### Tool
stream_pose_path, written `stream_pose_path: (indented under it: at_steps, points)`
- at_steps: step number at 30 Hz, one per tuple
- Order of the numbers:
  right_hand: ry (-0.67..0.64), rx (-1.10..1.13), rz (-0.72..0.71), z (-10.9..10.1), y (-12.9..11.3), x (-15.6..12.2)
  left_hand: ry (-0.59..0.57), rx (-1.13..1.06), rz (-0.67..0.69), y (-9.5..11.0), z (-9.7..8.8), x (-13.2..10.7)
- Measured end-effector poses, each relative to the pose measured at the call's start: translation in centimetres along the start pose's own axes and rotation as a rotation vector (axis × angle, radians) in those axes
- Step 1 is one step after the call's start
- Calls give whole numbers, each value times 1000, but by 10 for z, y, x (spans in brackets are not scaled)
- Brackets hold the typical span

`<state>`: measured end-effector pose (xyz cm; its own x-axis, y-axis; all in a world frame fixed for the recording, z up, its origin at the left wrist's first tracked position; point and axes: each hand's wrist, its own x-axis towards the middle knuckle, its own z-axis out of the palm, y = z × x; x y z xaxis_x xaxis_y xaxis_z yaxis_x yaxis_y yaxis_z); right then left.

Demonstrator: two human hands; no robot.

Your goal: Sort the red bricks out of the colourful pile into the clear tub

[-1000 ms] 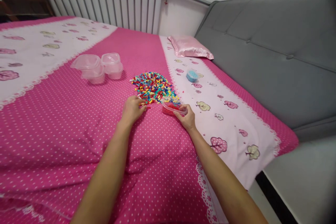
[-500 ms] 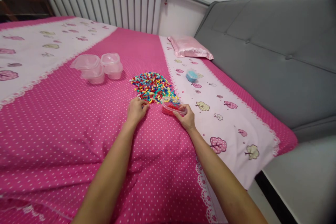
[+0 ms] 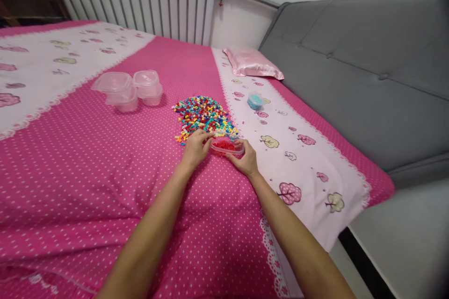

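Red pieces fill a small clear plastic container (image 3: 227,151) at the near edge of a heap of small multicoloured pieces (image 3: 203,114). My right hand (image 3: 247,159) grips its right side, thumb in front and fingers at the rim. At the left end of the rim, my left hand (image 3: 196,148) has its thumb and fingers closed on the container. A few orange and blue pieces lie just left of that hand. Some of the container's far rim blends with the heap behind it.
Clear plastic containers (image 3: 128,88) stand stacked at the left on the pink dotted bedspread (image 3: 140,159). A container of blue pieces (image 3: 255,101) sits right of the heap. Farther back are a pink pillow (image 3: 250,61), a grey headboard (image 3: 351,70) and a radiator (image 3: 154,4).
My left hand has moved right from the bed beside the heap to the container's left rim. The container has shifted slightly left and its red contents show more.
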<state>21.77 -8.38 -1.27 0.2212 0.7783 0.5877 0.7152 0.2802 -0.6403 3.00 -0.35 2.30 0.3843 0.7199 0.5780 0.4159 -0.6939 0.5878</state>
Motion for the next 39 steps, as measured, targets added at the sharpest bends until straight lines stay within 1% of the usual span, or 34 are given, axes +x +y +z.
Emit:
stream_pose_path:
  at_steps: [3,6,8,11,14,16,20,24,28,34,36,39]
  points:
    - [-1,10,4,0,0,0,-9,6,10,-1,-2,0]
    - [-3,16,12,0,0,0,-1,40,-23,-6,-8,2]
    - [-6,17,19,0,0,0,24,87,-77,-14,-15,3]
    - [-8,20,29,0,1,0,65,196,-196,-32,-27,2]
    - [-10,32,39,1,2,-1,18,293,-303,-48,-36,-1]
    - [-8,38,45,1,3,-1,-39,346,-331,-52,-38,-4]
    - [-12,40,57,1,2,-1,-132,427,-322,-49,-35,-5]
    - [-9,35,67,0,1,-1,-177,472,-326,-44,-34,-4]
    - [-5,36,66,0,3,-1,-173,503,-368,-41,-36,-4]
    - [-7,36,72,1,4,-1,-124,524,-431,-43,-39,-4]
    - [-4,36,74,1,4,-1,-109,526,-430,-43,-39,-3]
    - [-4,42,75,1,4,-1,-119,509,-376,-44,-36,-4]
